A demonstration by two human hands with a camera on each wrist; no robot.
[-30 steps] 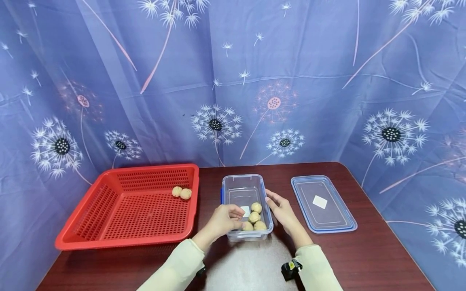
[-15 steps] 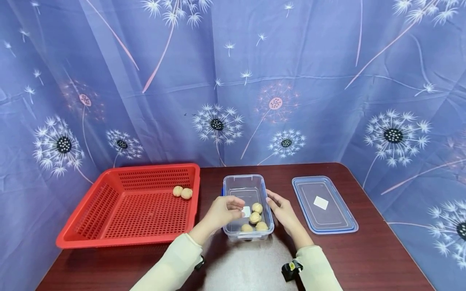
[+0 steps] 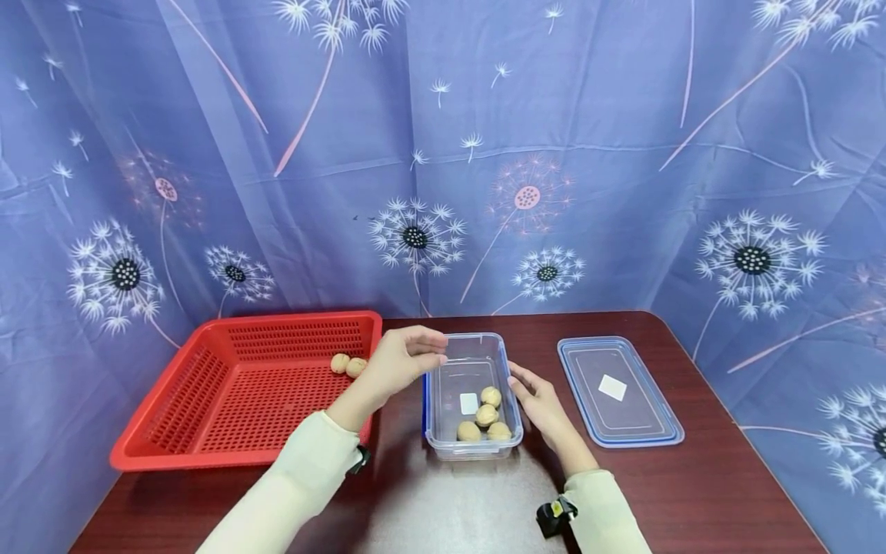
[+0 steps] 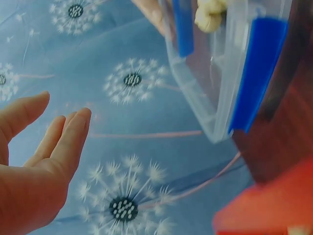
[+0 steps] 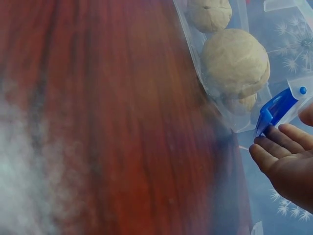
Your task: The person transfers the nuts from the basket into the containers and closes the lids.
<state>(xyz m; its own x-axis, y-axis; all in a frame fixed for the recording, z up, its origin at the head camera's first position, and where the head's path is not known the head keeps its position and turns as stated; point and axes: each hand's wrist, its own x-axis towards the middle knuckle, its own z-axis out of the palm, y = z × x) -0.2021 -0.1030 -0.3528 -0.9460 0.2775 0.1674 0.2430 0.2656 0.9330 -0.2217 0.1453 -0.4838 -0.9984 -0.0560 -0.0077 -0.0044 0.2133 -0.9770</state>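
A clear plastic food container (image 3: 464, 373) with blue side clips stands uncovered, several walnuts (image 3: 487, 415) at its near end. My left hand (image 3: 394, 362) is raised between the container and the red basket, holding nothing; the left wrist view shows its fingers (image 4: 71, 137) extended and apart from the thumb. Along the container's right wall lies my right hand (image 3: 541, 404). Its straight fingertips (image 5: 261, 147) are right at the blue clip (image 5: 279, 110) in the right wrist view. Two more walnuts (image 3: 340, 363) sit in the basket's right part, one partly hidden behind the left hand.
The red mesh basket (image 3: 155, 458) takes up the left of the table (image 3: 443, 500). On the right lies the container's flat lid (image 3: 588, 377) with a white label. A blue dandelion-print curtain (image 3: 332, 254) hangs behind the table.
My left hand has come up out of the container and moved left and back toward the basket. One front walnut has shifted slightly left. The right hand keeps its place at the container's wall.
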